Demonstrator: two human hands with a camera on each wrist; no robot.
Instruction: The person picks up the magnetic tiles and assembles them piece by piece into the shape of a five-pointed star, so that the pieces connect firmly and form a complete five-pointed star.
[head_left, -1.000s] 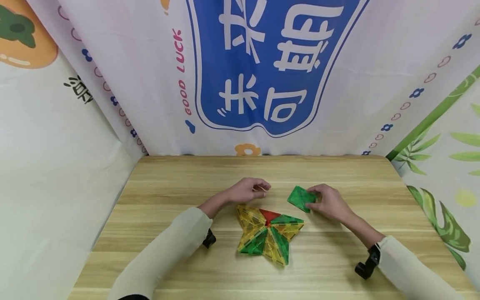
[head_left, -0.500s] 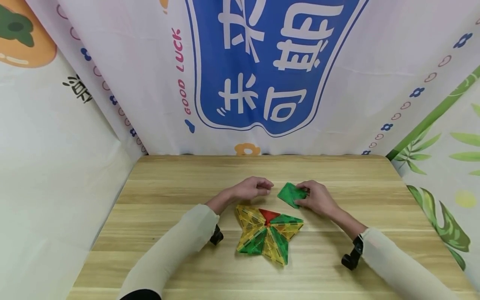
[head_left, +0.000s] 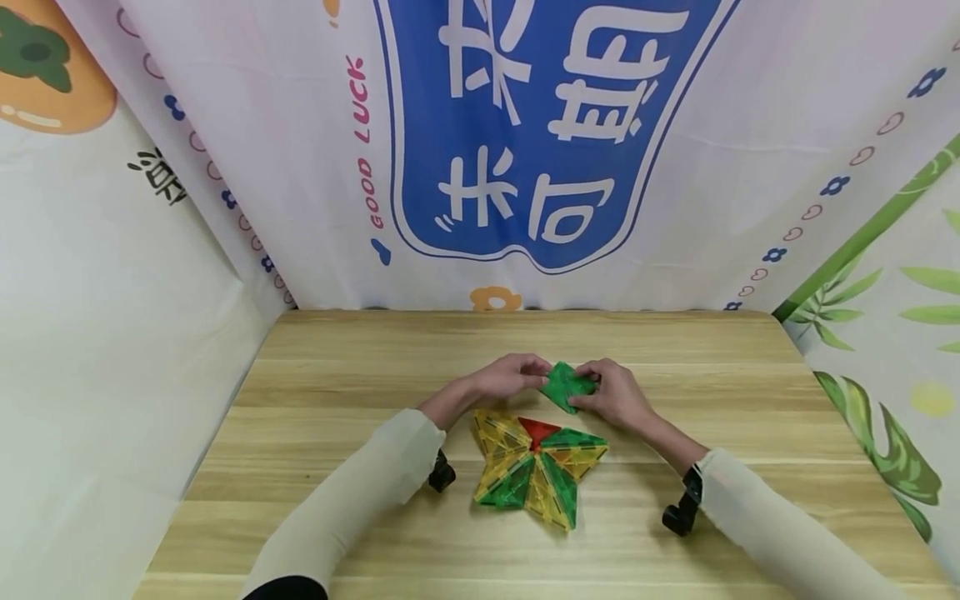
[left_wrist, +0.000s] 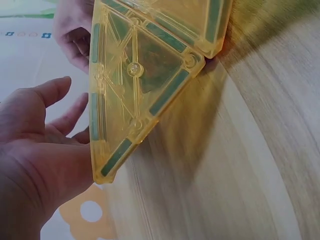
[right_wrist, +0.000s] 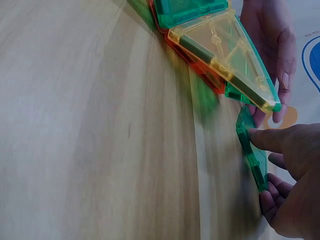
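green triangle tile (head_left: 566, 387) is up off the table, pinched by the right hand (head_left: 617, 395) with thumb and fingers curled on its right edge; left hand (head_left: 507, 377) has come in and its fingertips curl onto the tile's left corner, so both hands grip it. tile sits just beyond the flat star of tiles (head_left: 536, 468), not touching it as far as the head view shows. in the right wrist view the green tile (right_wrist: 251, 150) is seen edge-on with fingers on it, just past the star's tip (right_wrist: 220, 47).

progress, as a judgement: star of yellow, green and one red triangle already lies joined and flat on the wooden table (head_left: 360, 533); the green tile is the only loose piece and isn't joined to anything yet (no other spare tiles in view).

room: open table on the left, right and near side of the star, and more behind the hands up to the back edge. printed cloth backdrop (head_left: 555, 133) closes off the back and both sides. forearms flank the star closely, sleeves well apart from its tips.
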